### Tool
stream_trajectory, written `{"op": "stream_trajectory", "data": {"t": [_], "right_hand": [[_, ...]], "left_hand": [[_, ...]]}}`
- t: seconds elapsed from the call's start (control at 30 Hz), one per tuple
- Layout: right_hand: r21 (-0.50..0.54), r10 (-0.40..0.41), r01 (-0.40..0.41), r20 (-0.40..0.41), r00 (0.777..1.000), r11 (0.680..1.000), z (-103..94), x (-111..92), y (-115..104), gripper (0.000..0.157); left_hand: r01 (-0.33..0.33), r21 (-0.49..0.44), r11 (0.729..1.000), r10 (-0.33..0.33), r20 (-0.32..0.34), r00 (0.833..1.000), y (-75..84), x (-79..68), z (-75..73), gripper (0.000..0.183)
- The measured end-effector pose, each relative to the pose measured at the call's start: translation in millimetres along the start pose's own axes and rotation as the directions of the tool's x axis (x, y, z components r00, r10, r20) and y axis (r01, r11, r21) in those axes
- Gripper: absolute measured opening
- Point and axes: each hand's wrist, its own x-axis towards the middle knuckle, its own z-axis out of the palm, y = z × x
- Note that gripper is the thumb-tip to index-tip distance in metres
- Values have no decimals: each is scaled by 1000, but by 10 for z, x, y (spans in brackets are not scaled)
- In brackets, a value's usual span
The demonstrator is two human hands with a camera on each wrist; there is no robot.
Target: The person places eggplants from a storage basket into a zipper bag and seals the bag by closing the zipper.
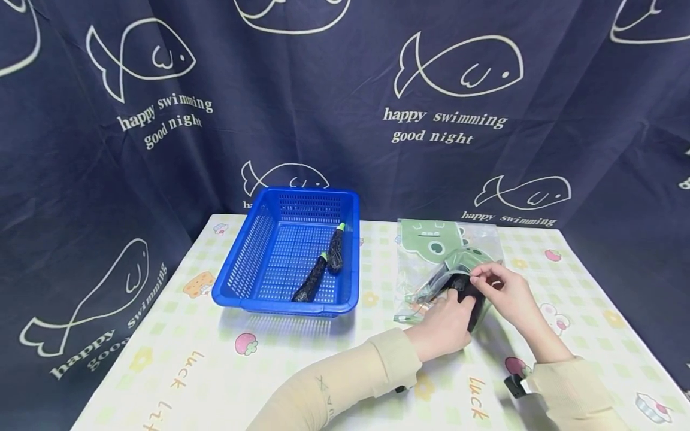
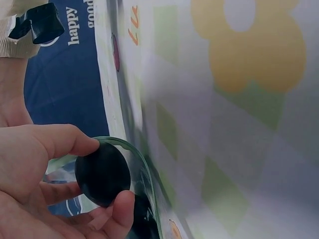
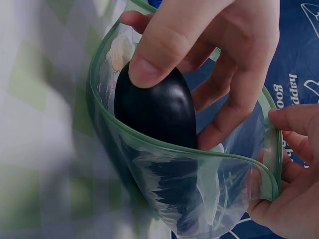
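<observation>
My left hand (image 1: 444,326) grips a glossy dark eggplant (image 3: 159,109) by its rounded end, thumb on one side and fingers on the other. Most of its length sits inside a clear zip bag (image 1: 409,278) with a green cartoon print and a green rim. In the left wrist view the eggplant's end (image 2: 103,174) faces the camera at the bag's mouth. My right hand (image 1: 507,296) pinches the bag's rim, and the mouth gapes round the eggplant. Through the plastic, more dark shape shows lower in the bag.
Left of the bag stands a blue perforated basket (image 1: 229,293) with two dark, green-tipped eggplants (image 1: 312,278) inside. A patterned cloth (image 1: 188,335) covers the table. Behind the table's far edge hangs a navy curtain (image 1: 334,102) with fish drawings.
</observation>
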Motion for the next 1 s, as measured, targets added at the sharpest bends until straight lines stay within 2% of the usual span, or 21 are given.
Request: {"op": "stream_trajectory", "data": {"t": [0.57, 0.83, 1.0], "right_hand": [[-9, 0, 0, -5, 1000, 1000, 11, -10, -17, 6], [-1, -8, 8, -13, 1000, 1000, 59, 26, -45, 6], [1, -8, 8, -11, 1000, 1000, 57, 32, -50, 6]], "left_hand": [[8, 44, 999, -7, -15, 1000, 43, 55, 13, 60], [40, 30, 999, -40, -6, 999, 52, 102, 48, 67], [40, 54, 998, -39, -14, 999, 63, 125, 53, 65]]}}
